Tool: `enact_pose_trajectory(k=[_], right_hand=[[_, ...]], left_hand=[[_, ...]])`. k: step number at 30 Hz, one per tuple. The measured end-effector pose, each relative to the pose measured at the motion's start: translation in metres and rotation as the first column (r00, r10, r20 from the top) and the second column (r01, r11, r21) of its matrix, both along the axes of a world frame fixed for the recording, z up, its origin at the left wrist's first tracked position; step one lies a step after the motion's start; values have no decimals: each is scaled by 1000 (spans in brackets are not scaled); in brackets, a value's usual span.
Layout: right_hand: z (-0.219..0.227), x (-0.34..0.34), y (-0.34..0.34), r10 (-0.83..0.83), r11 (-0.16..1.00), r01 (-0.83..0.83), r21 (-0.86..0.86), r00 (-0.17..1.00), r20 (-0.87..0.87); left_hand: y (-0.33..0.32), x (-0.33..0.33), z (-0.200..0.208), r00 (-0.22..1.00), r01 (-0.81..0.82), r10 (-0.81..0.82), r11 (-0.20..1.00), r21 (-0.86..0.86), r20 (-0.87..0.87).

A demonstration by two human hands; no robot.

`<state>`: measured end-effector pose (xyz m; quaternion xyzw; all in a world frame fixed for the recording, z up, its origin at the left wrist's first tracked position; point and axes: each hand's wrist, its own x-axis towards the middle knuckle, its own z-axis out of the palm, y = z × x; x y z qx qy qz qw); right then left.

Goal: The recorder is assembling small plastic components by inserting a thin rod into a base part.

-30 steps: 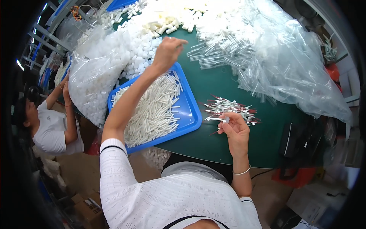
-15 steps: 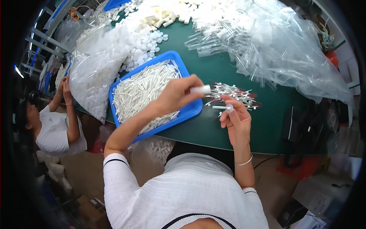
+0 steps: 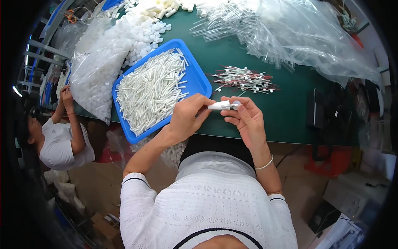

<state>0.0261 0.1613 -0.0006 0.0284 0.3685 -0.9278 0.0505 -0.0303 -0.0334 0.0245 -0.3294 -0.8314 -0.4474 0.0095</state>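
Here, above the table's [image 3: 286,116] near edge, the left hand [image 3: 188,118] pinches a white tube [image 3: 219,106] while right fingertips [image 3: 238,108] grip its cap [image 3: 236,103]; ideally, hold both level and push straight.

Both forearms reach forward from the body, bent at the elbows, and meet in front of the chest. The left hand [image 3: 188,116] pinches with fingertips; the right hand [image 3: 245,118] faces it, fingers curled, fingertips nearly touching.
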Motion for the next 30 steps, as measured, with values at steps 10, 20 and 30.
enact_pose_trajectory(k=[10, 20, 30], right_hand=[[-13, 6, -8, -40, 946, 93, 311, 984, -172], [5, 1, 25, -5, 188, 475, 860, 876, -482], [0, 12, 27, -40, 259, 356, 898, 933, -358]], left_hand=[[4, 20, 15, 996, -28, 28, 1000, -4, 83], [31, -93, 2, 849, 216, -270, 962, 168, 455], [63, -235, -62, 808, -321, 46, 870, -374, -587]])
